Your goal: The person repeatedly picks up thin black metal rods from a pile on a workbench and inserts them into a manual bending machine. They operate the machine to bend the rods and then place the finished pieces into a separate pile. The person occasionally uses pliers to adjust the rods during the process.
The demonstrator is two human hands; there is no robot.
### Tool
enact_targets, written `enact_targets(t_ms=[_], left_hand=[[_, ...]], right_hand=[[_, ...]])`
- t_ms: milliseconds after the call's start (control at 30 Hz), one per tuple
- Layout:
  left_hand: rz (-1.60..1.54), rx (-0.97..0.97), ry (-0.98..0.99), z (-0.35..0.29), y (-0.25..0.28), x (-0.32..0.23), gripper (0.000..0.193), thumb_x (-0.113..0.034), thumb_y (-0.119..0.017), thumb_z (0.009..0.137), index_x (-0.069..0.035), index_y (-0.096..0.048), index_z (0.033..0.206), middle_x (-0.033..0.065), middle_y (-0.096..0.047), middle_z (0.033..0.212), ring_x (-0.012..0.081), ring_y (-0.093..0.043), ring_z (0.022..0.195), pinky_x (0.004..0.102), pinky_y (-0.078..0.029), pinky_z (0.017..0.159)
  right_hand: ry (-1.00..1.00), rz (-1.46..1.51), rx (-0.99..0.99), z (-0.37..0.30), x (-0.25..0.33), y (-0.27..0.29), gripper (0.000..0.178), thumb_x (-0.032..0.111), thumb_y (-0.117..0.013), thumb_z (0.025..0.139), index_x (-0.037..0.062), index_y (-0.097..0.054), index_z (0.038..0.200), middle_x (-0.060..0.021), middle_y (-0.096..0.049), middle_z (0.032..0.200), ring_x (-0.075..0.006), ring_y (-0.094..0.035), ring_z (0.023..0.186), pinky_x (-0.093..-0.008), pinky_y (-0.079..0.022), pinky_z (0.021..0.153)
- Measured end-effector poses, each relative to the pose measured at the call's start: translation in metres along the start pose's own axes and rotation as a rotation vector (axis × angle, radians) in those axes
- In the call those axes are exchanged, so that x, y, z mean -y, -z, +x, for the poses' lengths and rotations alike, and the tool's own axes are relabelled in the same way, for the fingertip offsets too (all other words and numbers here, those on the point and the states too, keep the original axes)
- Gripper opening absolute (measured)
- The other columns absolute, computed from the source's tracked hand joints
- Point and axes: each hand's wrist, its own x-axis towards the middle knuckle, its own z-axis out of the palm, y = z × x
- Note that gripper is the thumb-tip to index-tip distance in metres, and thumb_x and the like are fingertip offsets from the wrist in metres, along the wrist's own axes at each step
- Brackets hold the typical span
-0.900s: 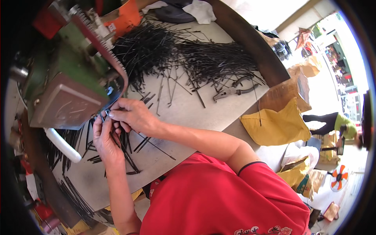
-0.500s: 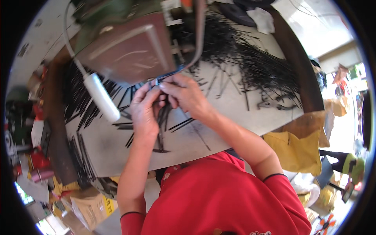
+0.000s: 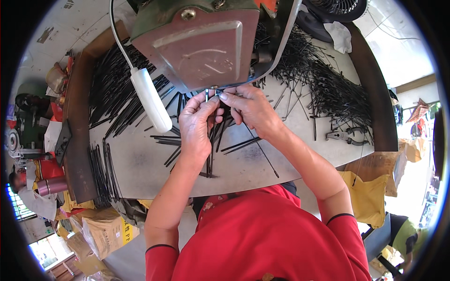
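Both hands meet at the lower front edge of a machine with a reddish-brown cover [image 3: 201, 51]. My left hand [image 3: 196, 125] is closed, its thumb and fingers pinching thin black strips [image 3: 211, 152] that hang down below the palm over the table. My right hand [image 3: 255, 111] pinches at the upper end of a strip, close against the left fingertips. The fingers hide exactly where the strip's end meets the machine. More black strips [image 3: 166, 140] lie loose on the table beside and below the hands.
A white tube lamp [image 3: 151, 100] hangs left of the machine. Black strips are heaped at left [image 3: 112, 89], with a tangle of thin black rods [image 3: 323, 86] at right. Pliers [image 3: 347, 136] lie near the right rim [image 3: 377, 117]. A fan [image 3: 337, 7] stands far right.
The view has shifted, so the machine and hands sit further right in it. Both hands stay pinched together at the machine's lower edge.
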Motion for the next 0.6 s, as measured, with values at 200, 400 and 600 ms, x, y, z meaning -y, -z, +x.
enact_targets(t_ms=[200,400,600], left_hand=[[-0.002,-0.003,0.0,-0.002,0.001,0.0,0.023,-0.007,-0.065,0.086,-0.001,-0.06,0.108,0.0021,-0.062,0.085,0.0081,-0.06,0.069,0.0199,-0.049,0.059],[0.013,0.028,0.023,-0.001,0.002,-0.003,0.023,-0.005,-0.064,0.086,0.0,-0.059,0.107,0.0038,-0.063,0.085,0.0094,-0.06,0.067,0.0209,-0.048,0.058],[0.131,0.045,0.05,0.008,0.009,-0.01,0.023,-0.006,-0.065,0.084,0.0,-0.059,0.106,0.0044,-0.063,0.083,0.0098,-0.059,0.066,0.0217,-0.048,0.058]], right_hand=[[-0.002,0.032,-0.012,-0.002,0.0,-0.003,0.022,0.017,-0.057,0.091,-0.0021,-0.06,0.103,-0.0034,-0.058,0.068,-0.0056,-0.047,0.046,-0.0199,-0.03,0.034],[0.008,0.01,-0.018,0.003,-0.007,-0.001,0.024,0.02,-0.057,0.091,-0.0012,-0.062,0.1,-0.0024,-0.055,0.06,-0.0067,-0.046,0.044,-0.0214,-0.029,0.034],[-0.029,-0.185,0.023,0.003,0.003,0.0,0.03,0.028,-0.056,0.092,0.0,-0.061,0.102,-0.0007,-0.048,0.051,-0.0043,-0.035,0.038,-0.02,-0.023,0.034]])
